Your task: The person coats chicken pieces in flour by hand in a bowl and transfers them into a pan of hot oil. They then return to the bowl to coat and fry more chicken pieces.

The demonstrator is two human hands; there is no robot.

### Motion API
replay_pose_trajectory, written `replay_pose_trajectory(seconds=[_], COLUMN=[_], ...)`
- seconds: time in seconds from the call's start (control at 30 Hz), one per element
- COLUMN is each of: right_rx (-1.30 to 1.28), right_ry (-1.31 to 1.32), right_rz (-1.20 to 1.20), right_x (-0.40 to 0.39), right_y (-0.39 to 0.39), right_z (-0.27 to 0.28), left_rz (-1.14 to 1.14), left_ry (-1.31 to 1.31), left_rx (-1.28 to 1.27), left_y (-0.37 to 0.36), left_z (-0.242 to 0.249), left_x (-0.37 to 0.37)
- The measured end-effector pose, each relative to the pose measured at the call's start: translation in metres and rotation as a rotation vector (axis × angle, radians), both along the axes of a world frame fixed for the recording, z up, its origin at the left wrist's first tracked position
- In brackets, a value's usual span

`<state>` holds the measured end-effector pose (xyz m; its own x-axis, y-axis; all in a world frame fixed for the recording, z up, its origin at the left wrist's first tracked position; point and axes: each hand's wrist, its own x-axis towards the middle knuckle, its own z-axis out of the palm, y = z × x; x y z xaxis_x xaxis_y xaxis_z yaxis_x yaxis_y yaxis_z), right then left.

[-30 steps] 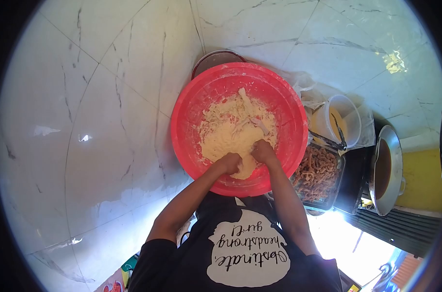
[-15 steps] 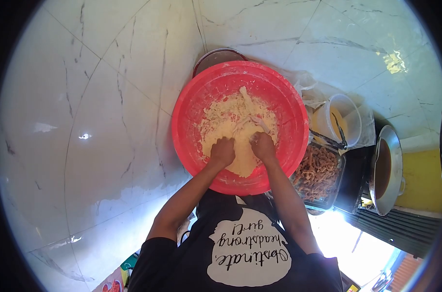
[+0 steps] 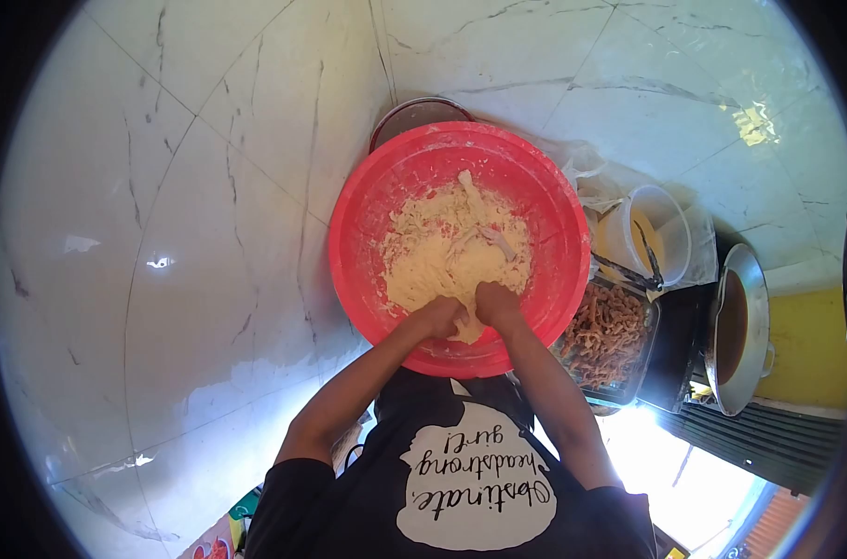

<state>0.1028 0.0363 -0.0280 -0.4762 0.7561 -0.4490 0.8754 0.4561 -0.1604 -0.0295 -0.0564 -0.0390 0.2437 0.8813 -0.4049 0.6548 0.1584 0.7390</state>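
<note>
Both of your hands have come back toward your own side of the red basin [image 3: 342,224] over the last half second, and they now sit closer together, while the basin and the coated pieces have stayed in place. Your left hand [image 3: 442,317] is curled, its knuckles inward, touching the near edge of the pale floury mix [image 3: 414,270]. Your right hand [image 3: 496,303] is just beside it, also bent over the mix; its fingertips are hidden, and you cannot tell whether either hand pinches anything. The mix lies heaped in the middle of the basin, directly in front of you. Beyond your hands, a long coated piece [image 3: 471,192] and a pinkish piece [image 3: 500,242] rest in it. To your right, near the basin, a glass tray [image 3: 643,359] holds brown strips [image 3: 605,335]. Behind it stand a clear tub [image 3: 673,224] and dark tongs [image 3: 636,274], and farther right a tilted metal pan [image 3: 757,312] contains brown liquid [image 3: 731,326].
</note>
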Motion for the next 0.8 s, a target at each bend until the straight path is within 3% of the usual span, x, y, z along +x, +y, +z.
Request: replay_pose_trajectory(seconds=[0.07, 0.13, 0.2, 0.23, 0.3, 0.37, 0.4, 0.47, 0.53, 0.6, 0.67, 0.8], right_rx=[-0.358, -0.425, -0.489, -0.502, -0.509, -0.188, -0.186, -0.637, -0.692, -0.752, -0.594, -0.637], right_ry=[0.126, 0.209, 0.289, 0.363, 0.438, 0.365, 0.367, 0.738, 0.739, 0.741, 0.858, 0.914], right_rz=[0.13, 0.072, 0.016, -0.121, -0.26, -0.109, -0.11, -0.123, -0.201, -0.278, -0.251, -0.352], right_x=[0.007, 0.006, 0.001, 0.0, 0.004, 0.011, 0.009, 0.006, 0.0, -0.003, -0.001, -0.001], right_y=[0.005, 0.015, 0.023, 0.026, 0.028, 0.026, 0.028, 0.028, 0.026, 0.024, 0.027, 0.03], right_z=[-0.031, -0.019, -0.001, 0.008, 0.009, 0.0, 0.0, -0.001, 0.011, 0.009, -0.007, -0.003], left_rz=[0.092, 0.463, 0.543, 0.616, 0.639, 0.657, 0.686, 0.714, 0.737, 0.739, 0.732, 0.853], left_ry=[-0.077, 0.256, 0.242, 0.225, 0.18, 0.136, 0.04, -0.061, -0.488, -0.523, -0.562, -0.36], left_rx=[-0.017, 0.112, 0.131, 0.151, 0.09, 0.026, 0.053, 0.075, -0.011, -0.042, -0.073, -0.094], left_y=[0.004, 0.008, 0.011, 0.013, 0.017, 0.019, 0.02, 0.019, 0.021, 0.018, 0.021, 0.02], left_z=[0.005, 0.014, 0.013, 0.013, 0.013, 0.014, 0.01, -0.008, -0.035, -0.023, -0.013, -0.011], left_x=[-0.002, -0.003, -0.008, -0.008, -0.01, -0.01, -0.009, -0.007, -0.01, -0.01, -0.01, -0.012])
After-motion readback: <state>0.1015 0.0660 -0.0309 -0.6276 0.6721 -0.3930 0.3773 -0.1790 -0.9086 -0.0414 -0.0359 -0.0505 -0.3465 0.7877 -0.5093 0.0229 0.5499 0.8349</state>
